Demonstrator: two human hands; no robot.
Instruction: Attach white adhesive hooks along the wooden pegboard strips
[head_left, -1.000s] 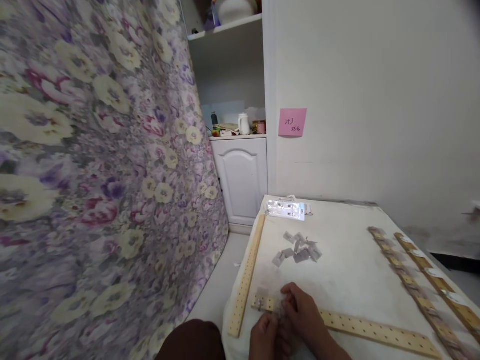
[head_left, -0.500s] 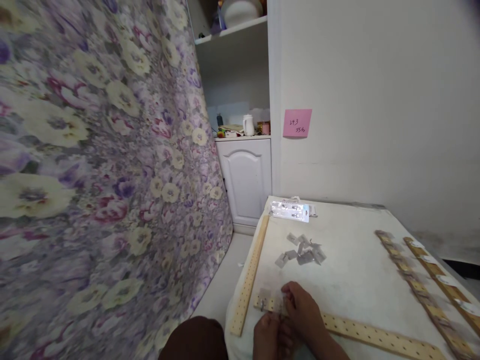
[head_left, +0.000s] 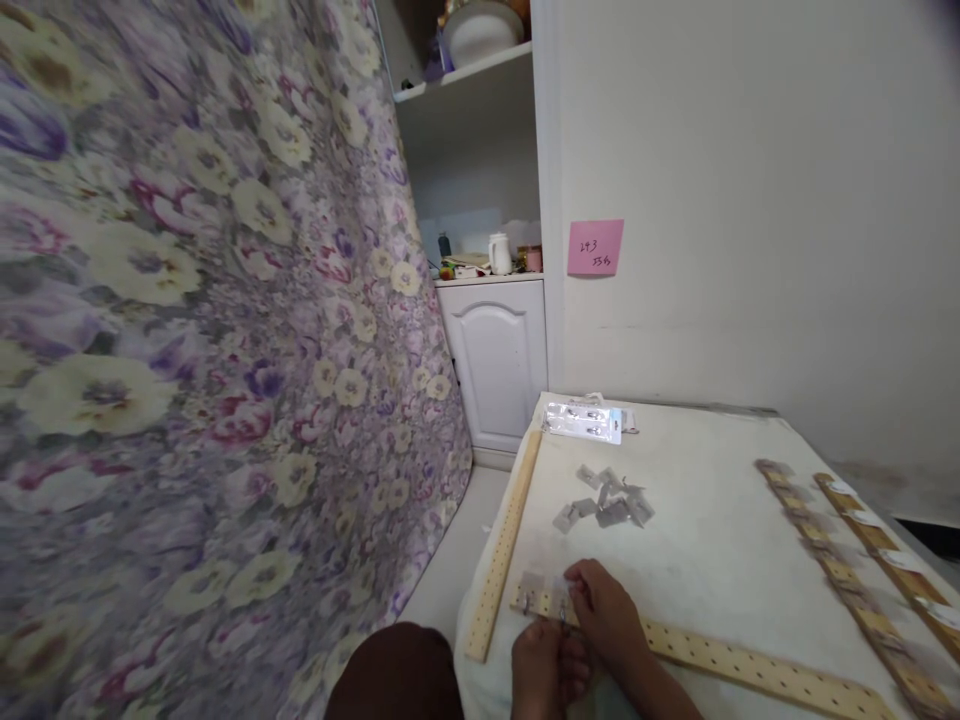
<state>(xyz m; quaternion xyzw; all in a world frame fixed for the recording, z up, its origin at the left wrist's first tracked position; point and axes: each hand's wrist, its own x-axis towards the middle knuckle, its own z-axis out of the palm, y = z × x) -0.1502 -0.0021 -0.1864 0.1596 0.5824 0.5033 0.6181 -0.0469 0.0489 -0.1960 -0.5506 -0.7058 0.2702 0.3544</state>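
A pale wooden strip with rows of holes [head_left: 735, 658] lies across the near part of the table. Near its left end a clear plastic adhesive hook [head_left: 531, 592] sits on the strip. Beside that, a second clear hook [head_left: 556, 596] is at my hands. My right hand [head_left: 609, 612] lies over the strip, with thumb and forefinger pinched at the second hook's upper edge. My left hand [head_left: 541, 662] is curled closed below, fingertips against the lower part of that hook; what is inside its fingers is hidden. Farther back lies a pile of loose clear hooks [head_left: 611, 500].
Another holed strip [head_left: 504, 545] runs along the table's left edge. Two strips at the right carry fittings: one clear pieces [head_left: 840, 572], one white pieces [head_left: 874, 553]. A packaged hook set [head_left: 581, 422] lies at the back. A floral curtain [head_left: 225, 380] hangs to the left.
The view has shifted slightly. My hands stay at the second hook; my left hand has dropped slightly away from it, leaving more of its metal part showing.
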